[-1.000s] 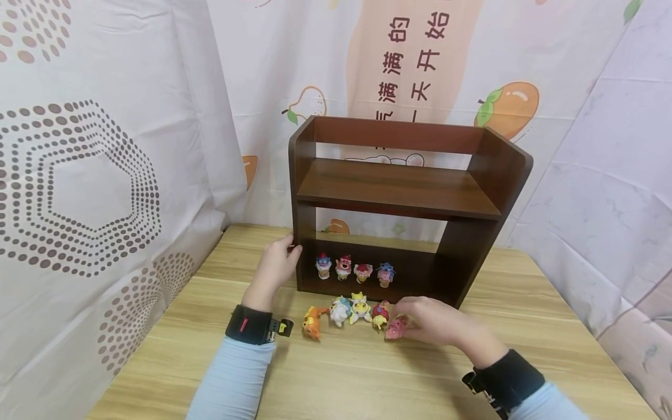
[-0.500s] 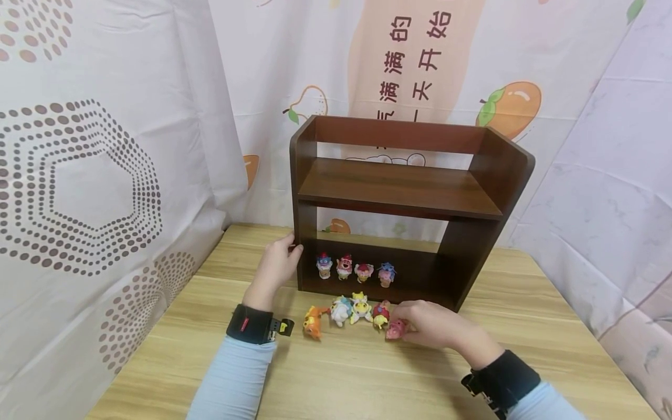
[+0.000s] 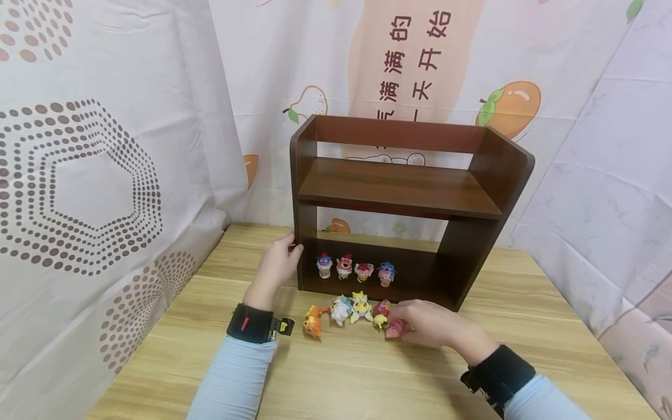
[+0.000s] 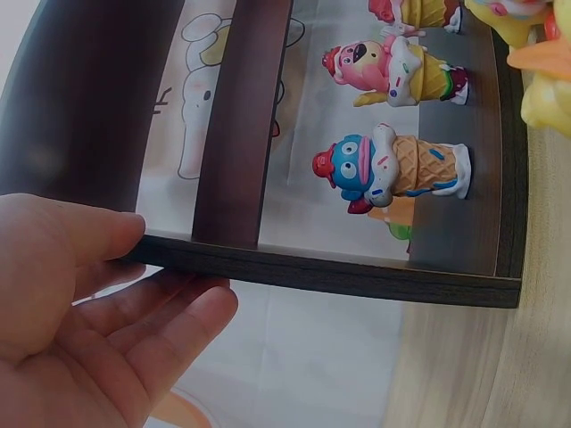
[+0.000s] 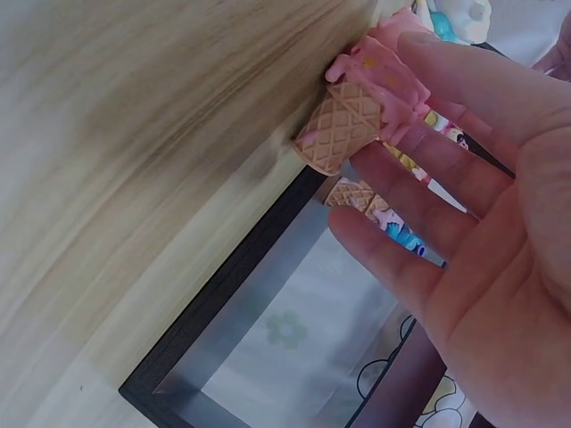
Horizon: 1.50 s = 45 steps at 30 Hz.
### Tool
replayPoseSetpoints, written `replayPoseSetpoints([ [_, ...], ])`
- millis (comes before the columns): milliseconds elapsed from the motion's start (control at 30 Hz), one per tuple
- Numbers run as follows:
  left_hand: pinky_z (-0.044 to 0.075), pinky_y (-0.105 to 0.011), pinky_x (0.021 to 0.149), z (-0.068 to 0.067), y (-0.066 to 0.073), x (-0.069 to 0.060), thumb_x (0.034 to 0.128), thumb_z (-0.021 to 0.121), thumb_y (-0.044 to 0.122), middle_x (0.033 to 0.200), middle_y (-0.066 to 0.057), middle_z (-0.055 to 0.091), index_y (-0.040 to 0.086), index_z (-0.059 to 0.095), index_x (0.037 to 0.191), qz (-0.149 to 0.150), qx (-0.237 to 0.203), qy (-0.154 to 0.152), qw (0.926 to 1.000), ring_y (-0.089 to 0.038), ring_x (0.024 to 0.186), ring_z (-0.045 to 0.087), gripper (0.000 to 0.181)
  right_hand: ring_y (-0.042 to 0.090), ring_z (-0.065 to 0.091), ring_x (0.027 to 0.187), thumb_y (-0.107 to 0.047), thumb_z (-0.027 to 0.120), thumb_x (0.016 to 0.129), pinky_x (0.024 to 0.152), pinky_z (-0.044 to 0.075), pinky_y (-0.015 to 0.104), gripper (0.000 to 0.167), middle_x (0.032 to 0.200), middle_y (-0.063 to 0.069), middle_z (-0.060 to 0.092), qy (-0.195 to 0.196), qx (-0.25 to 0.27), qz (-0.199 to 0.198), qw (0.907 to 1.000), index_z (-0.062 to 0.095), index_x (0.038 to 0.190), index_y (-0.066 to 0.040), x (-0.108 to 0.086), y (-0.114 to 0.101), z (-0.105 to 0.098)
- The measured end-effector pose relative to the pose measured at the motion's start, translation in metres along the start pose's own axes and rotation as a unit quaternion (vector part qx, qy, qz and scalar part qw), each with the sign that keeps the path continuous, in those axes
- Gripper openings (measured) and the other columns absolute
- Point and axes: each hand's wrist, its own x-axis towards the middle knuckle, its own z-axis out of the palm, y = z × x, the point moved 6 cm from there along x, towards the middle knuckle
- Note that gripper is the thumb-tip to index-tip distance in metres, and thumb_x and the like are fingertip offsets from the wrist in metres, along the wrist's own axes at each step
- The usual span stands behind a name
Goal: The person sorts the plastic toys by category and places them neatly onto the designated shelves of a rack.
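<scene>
- The left hand [image 3: 275,268] holds the side panel of the shelf [image 3: 401,188], thumb on the front edge and fingers round the outer side, apparently to steady it.
- The right hand [image 3: 427,322] pinches the pink figure [image 3: 396,329] between thumb and fingers, its waffle cone jutting out of the grip; whether it touches the surface [image 3: 346,373] I cannot tell.
- Four ice-cream figures stand upright on the lower level, to the right of the left hand and ahead of the right: a blue figure [image 3: 324,266], a red-hatted figure [image 3: 344,266], a small red-topped figure [image 3: 363,272] and a blue-and-pink figure [image 3: 386,274].
- Between the hands, in front of the shelf, lie an orange figure [image 3: 312,322], a white figure [image 3: 340,311], a yellow-and-white figure [image 3: 360,307] and a red-and-yellow figure [image 3: 380,315], the last just beside the right fingertips.
- The step in hand looks like picking up the pink figure to join the row.
- Next, the right hand would need to lift it past its neighbour, turn it cone-down and stand it ahead, beside the blue-and-pink figure.
</scene>
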Motion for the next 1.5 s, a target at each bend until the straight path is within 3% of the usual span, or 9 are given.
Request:
replayPoseSetpoints([
  [767,0.05,-0.051,0.101,-0.001,-0.003,0.001,0.1042,0.057,0.02,0.139,-0.024,0.058,-0.004,0.053,0.146,0.001,0.0,0.0,1.0,-0.037,0.12,0.062,0.048,0.002,0.05,0.068,-0.022,0.076,0.094,0.059,0.043,0.021,0.012,0.078,-0.01,0.06,-0.014,0.016,-0.014,0.9997,0.068,0.086,-0.022,0.003,-0.006,-0.003],
  [1100,0.05,-0.05,0.102,0.001,-0.003,0.0,0.1044,0.057,0.023,0.137,-0.023,0.06,-0.002,0.054,0.145,0.006,0.007,0.0,1.0,-0.035,0.122,0.061,0.048,0.007,0.059,0.074,-0.031,0.071,0.098,0.064,0.048,0.022,0.012,0.084,-0.013,0.062,-0.034,0.041,-0.005,0.9986,0.072,0.09,-0.022,0.005,-0.009,0.0],
  [1333,0.051,-0.05,0.101,0.001,-0.003,0.001,0.1046,0.057,0.022,0.137,-0.023,0.06,-0.002,0.054,0.146,0.01,0.001,-0.001,1.0,-0.035,0.12,0.063,0.047,0.0,0.046,0.061,-0.023,0.073,0.096,0.054,0.039,0.021,0.015,0.07,-0.008,0.058,-0.043,0.044,0.005,0.9981,0.067,0.083,-0.021,0.005,-0.009,0.001],
  [1500,0.049,-0.05,0.102,0.0,-0.002,0.001,0.1045,0.057,0.022,0.138,-0.023,0.059,-0.003,0.053,0.146,0.008,0.002,-0.001,1.0,-0.035,0.122,0.061,0.048,-0.002,0.041,0.059,-0.013,0.076,0.088,0.052,0.032,0.02,0.015,0.066,-0.009,0.051,-0.062,0.053,0.022,0.9965,0.063,0.081,-0.02,0.005,-0.008,0.004],
])
